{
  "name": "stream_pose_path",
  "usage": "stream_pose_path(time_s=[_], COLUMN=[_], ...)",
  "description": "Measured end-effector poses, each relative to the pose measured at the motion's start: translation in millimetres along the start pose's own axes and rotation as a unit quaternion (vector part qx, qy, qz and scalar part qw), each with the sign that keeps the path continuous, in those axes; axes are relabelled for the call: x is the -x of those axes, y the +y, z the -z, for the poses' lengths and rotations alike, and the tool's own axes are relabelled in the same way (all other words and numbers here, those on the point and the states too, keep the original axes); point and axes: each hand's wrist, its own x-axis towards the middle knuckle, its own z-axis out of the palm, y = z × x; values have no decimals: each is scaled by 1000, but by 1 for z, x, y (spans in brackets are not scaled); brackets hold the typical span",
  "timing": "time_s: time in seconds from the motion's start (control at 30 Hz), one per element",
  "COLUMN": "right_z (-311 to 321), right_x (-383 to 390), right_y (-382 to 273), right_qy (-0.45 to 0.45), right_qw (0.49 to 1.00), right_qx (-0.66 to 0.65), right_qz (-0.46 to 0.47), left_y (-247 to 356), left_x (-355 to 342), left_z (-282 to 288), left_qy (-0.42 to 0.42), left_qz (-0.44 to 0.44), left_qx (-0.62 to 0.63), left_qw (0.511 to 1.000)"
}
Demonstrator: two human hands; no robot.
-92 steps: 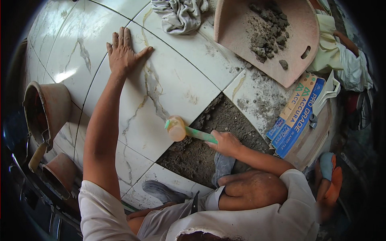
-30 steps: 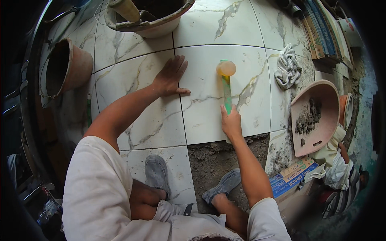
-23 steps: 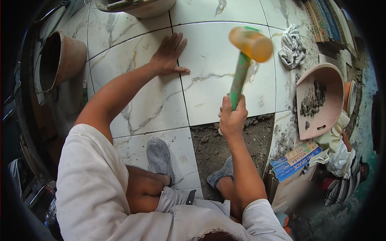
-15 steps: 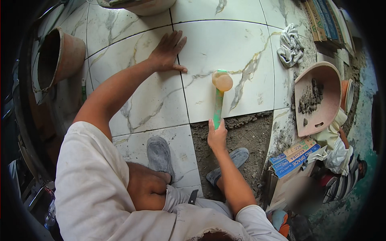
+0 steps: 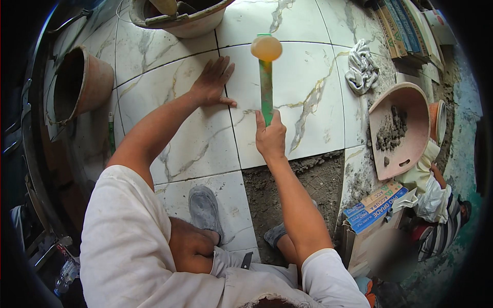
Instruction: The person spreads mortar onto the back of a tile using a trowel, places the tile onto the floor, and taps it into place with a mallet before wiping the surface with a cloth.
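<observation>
Your right hand [image 5: 270, 135] has its grip closed around the green handle of a mallet [image 5: 266, 84], the thumb lying along the shaft. The mallet's pale amber head points away from you, over the marbled tile [image 5: 321, 115]; you cannot tell from this angle whether it touches the surface. Your left hand [image 5: 212, 86] has its grip wide and holds nothing: the fingers spread on the neighbouring tile [image 5: 187, 128], next to the dark seam, and the thumb reaches across that seam.

Between the marbled tile's near edge and you lies a patch of rough grey mortar [image 5: 313, 179], with one of your grey shoes [image 5: 204, 208] on the tile to its left. To your right, a crumpled cloth [image 5: 362, 69] lies near a pinkish scoop [image 5: 413, 97] holding grey rubble [image 5: 391, 132]. A bucket [image 5: 197, 26] stands ahead, beyond your left hand.
</observation>
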Motion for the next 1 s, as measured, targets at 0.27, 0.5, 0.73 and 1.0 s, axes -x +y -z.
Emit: stream_pose_path(time_s=[0.27,0.5,0.73,1.0], right_z=[18,25,3,-1], right_x=[6,44,47,71], right_y=[-9,-6,17,16], right_qy=[-41,222,75,27], right_qw=[994,852,818,969], right_qx=[9,-469,-500,-101], right_qz=[-102,-72,-274,-225], left_y=[8,48,49,50], left_x=[-3,-82,-118,-121], left_z=[15,10,4,-3], left_qy=[-65,26,52,89], left_qz=[26,52,92,105], left_qx=[-9,1,-25,-26], left_qw=[998,998,994,990])
